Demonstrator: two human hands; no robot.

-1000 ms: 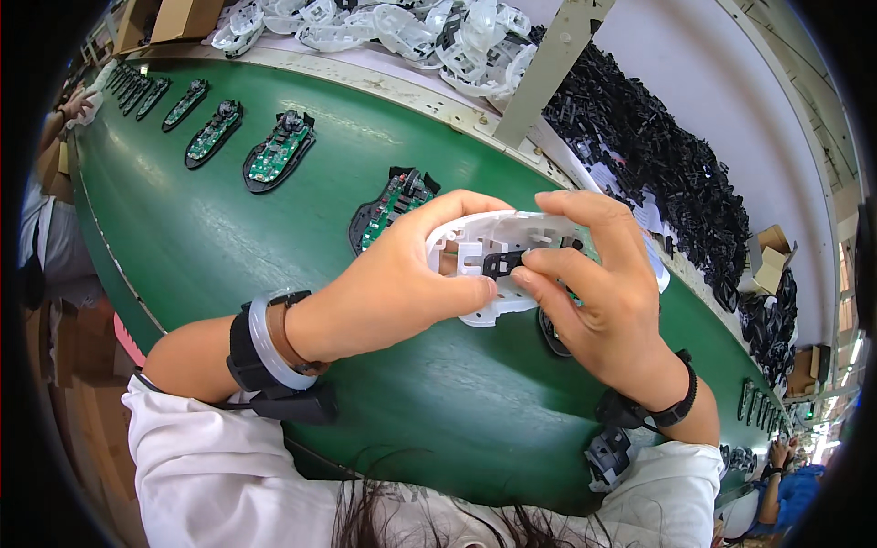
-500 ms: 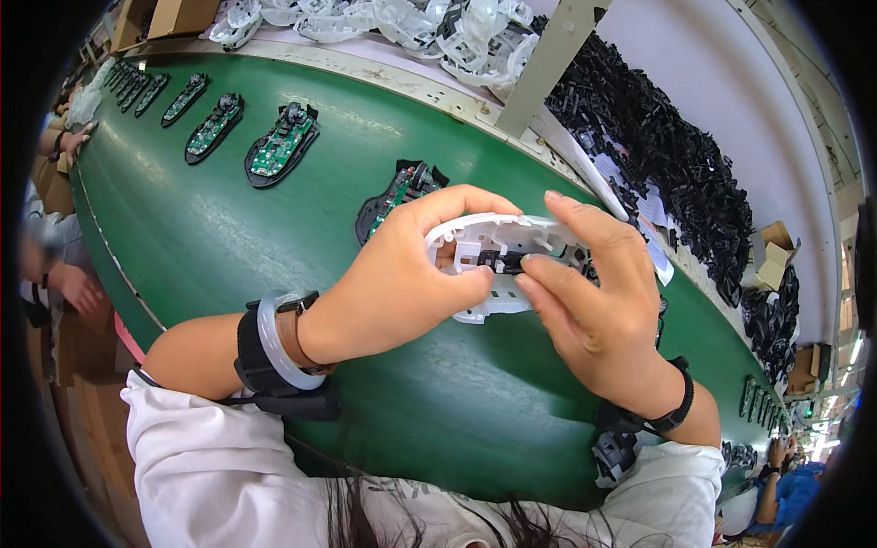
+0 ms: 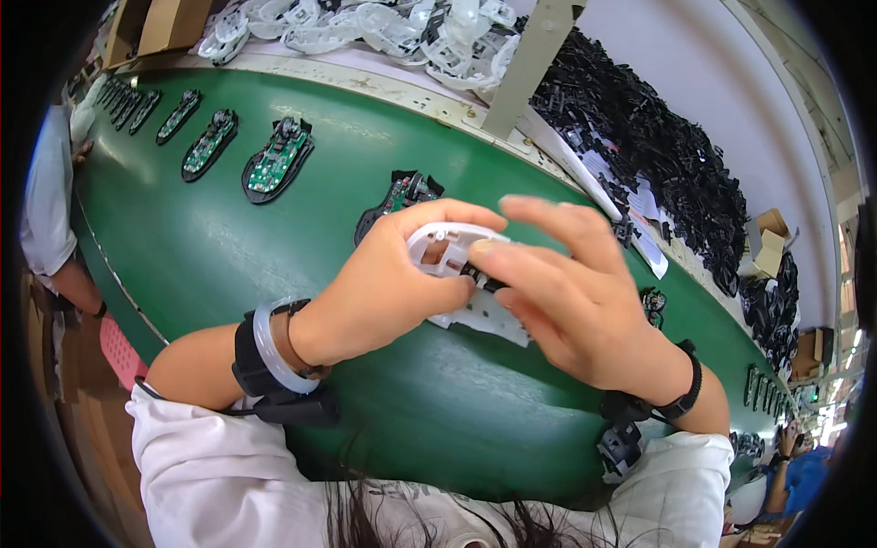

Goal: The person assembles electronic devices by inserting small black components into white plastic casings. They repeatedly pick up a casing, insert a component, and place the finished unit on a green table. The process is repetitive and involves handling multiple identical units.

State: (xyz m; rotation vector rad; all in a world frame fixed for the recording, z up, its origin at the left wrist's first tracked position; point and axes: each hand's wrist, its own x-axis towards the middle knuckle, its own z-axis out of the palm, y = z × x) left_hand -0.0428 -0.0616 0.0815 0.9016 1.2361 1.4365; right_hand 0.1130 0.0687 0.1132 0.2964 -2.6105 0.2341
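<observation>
The left hand (image 3: 393, 269) pinches a white, curved plastic shell (image 3: 482, 321), its thumb on the near edge and its fingers round the far rim; that grip is firmly pressed together. The shell is held above the green-topped bench (image 3: 183, 247), hollow side up, in front of the person. The right hand (image 3: 585, 310) has a fingertip over a small black plastic piece (image 3: 472, 271) inside the shell, with another finger lifted away; whether its grip pinches anything I cannot tell.

The work on this shell looks part-way along: the black piece lies within it, but whether it is fully seated cannot be judged. The shell stands apart from the black-based green circuit-board assemblies (image 3: 274, 163), which lie uncovered along the bench (the nearest one is partly behind the left hand).

The right hand covers much of the shell's interior, and its raised finger is blurred. At the left edge, a co-worker's pale sleeve (image 3: 46, 196) is cut off by the dark fisheye rim.
</observation>
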